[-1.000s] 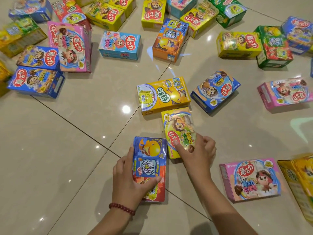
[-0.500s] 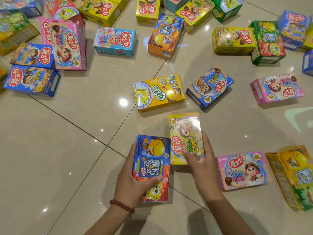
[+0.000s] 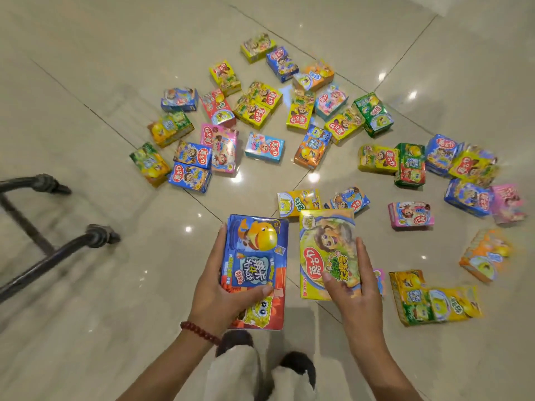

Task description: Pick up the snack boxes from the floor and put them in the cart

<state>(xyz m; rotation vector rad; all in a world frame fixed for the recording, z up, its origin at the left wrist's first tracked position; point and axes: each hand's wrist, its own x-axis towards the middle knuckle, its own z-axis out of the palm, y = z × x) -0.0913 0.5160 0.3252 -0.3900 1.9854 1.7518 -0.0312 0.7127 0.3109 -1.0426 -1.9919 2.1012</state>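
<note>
My left hand (image 3: 220, 287) grips a blue and orange snack box (image 3: 256, 256) with a yellow cartoon face, held well above the floor. In my right hand (image 3: 353, 287) is a yellow snack box (image 3: 327, 241) with a brown-haired cartoon child, lifted beside the first. Both boxes are face up at about waist height. Several more snack boxes (image 3: 265, 146) lie scattered over the tiled floor ahead and to the right. The black metal frame of the cart (image 3: 43, 256) shows at the left edge; its basket is out of view.
A yellow and green box (image 3: 434, 302) lies on the floor right of my right hand, an orange one (image 3: 486, 256) beyond it. My feet in dark slippers (image 3: 298, 363) show below the boxes. Bare tile stretches left toward the cart frame.
Both hands have lifted their boxes off the floor and I have risen, so the floor looks much farther away. The cart frame has come into view on the left.
</note>
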